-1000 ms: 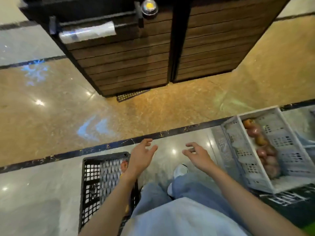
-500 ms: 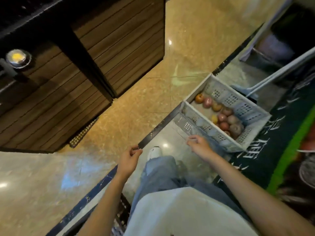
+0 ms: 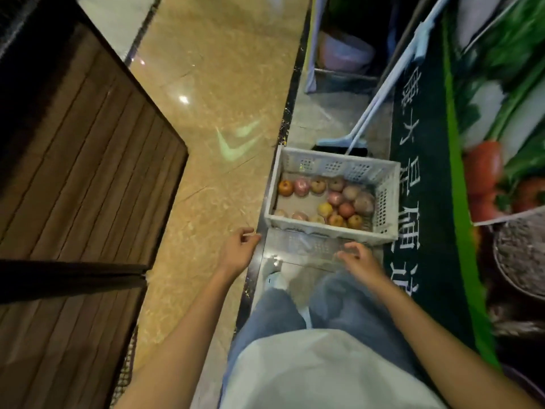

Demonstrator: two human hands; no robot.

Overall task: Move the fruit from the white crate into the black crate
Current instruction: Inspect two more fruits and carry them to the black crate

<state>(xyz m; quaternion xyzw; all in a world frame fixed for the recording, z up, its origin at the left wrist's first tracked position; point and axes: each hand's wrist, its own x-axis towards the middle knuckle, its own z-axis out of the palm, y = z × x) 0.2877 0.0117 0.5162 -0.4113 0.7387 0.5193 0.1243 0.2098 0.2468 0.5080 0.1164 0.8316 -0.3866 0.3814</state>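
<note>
Head view: white crate (image 3: 331,166) sits on the floor just ahead of both hands; fruit (image 3: 339,203) lies inside it, heaped toward the right-hand side; left hand (image 3: 237,249) and right hand (image 3: 358,258) hang near its front wall, fingers loosely curled, holding nothing; black crate out of view.

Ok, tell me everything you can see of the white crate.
The white crate is a rectangular plastic box with perforated, lattice-like walls and an open top. It sits flat on the glossy floor, just ahead of the person's feet, beside the dark green mat. A brownish liner covers its bottom. Inside lie reddish, pink and yellow round fruit, mostly gathered at the right end, with the left middle bare. A pale broom lies behind it. Neither hand touches it.
</note>
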